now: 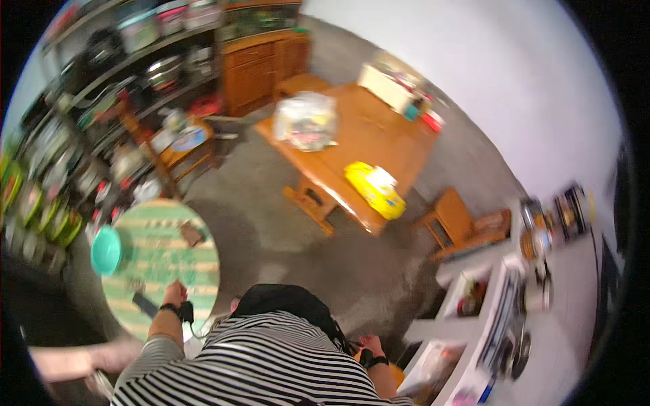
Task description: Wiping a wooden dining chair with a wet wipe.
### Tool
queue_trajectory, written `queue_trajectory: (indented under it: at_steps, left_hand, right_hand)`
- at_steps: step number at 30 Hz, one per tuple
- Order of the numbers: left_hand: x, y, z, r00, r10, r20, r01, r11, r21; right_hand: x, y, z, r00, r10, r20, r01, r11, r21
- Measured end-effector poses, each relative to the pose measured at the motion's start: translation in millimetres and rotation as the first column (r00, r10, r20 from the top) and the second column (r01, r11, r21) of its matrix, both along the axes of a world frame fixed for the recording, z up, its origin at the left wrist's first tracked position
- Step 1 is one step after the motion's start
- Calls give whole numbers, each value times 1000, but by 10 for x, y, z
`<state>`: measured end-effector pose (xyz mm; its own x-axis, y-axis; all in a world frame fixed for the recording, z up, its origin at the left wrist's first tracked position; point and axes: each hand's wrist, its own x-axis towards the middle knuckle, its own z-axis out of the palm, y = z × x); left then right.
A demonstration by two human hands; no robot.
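Note:
My left hand (175, 292), a black band and small device at its wrist, is over the near part of a round green-and-cream table (167, 254); whether it holds anything is unclear. Beside it on the tabletop lies a dark flat object (145, 304). A turquoise bowl (106, 250) is at the table's left edge, and a brown block-like thing (192, 233) lies towards the far side. My right hand (371, 345), also banded at the wrist, is low at my right side, its fingers partly hidden and blurred.
Another person's arm (86, 359) reaches in at the lower left. Ahead stands a wooden table (355, 132) with a filled plastic bag (305, 122) and a yellow packet (375, 190). A wooden chair (452, 223) and a white counter (553, 325) are at right, laden shelves (137, 58) at left.

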<state>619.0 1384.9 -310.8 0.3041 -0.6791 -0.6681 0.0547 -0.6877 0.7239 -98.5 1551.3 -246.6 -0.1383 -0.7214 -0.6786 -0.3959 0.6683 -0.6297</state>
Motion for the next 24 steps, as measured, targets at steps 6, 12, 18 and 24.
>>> queue_trajectory:
  at_steps: [6, 12, 18, 24]
  left_hand:
    - [-265, 191, 216, 810, 476, -344, -450, 879, 157]
    - [-133, 195, -31, 760, 579, -296, -515, 814, 269]
    - [-825, -958, 737, 908, -292, 300, 374, 888, -267]
    - [-2791, -2057, 2084, 789, -391, 474, 583, 720, -377]
  right_hand:
    - [-362, -331, -143, 996, 58, -61, -55, 998, 39]
    - [-429, -1110, 315, 762, 415, -497, -513, 855, -73]
    - [-330, -2175, 1371, 818, 257, -515, -402, 895, -191]
    - [-506, -2884, 1879, 946, 165, -280, -253, 914, -316]
